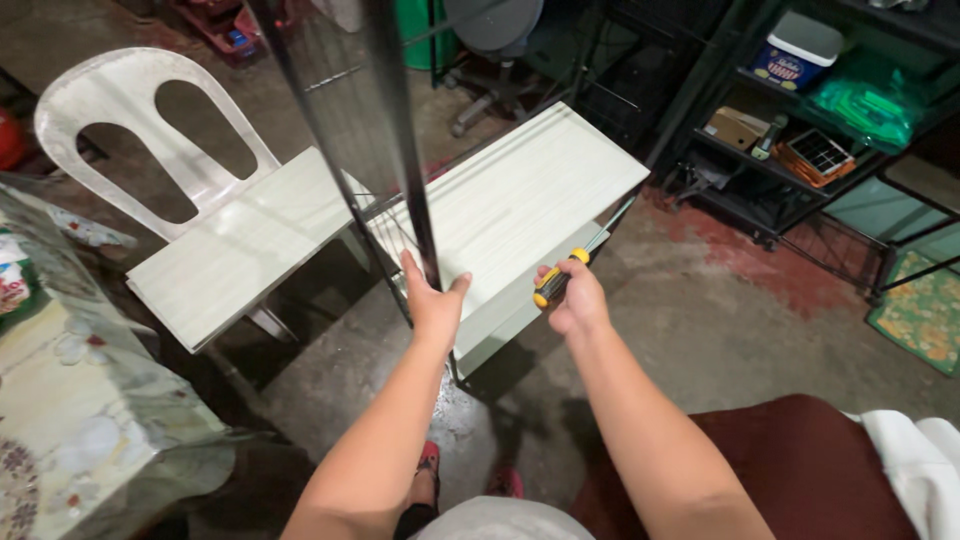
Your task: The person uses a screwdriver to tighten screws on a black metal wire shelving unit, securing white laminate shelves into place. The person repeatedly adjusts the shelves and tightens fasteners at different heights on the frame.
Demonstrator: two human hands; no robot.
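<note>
A white plastic chair stands upper left; a floral-covered table lower left; dark shelving with boxes upper right; a patterned mat at right edge.

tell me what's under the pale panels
The left pale panel rests on a white plastic chair; its seat is hidden. The right panel sits over concrete floor; its support is covered.

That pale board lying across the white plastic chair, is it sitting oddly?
Yes. The pale board rests on the white plastic chair seat and overhangs it. The left hand grips a black metal frame; the right hand holds a screwdriver.
</note>
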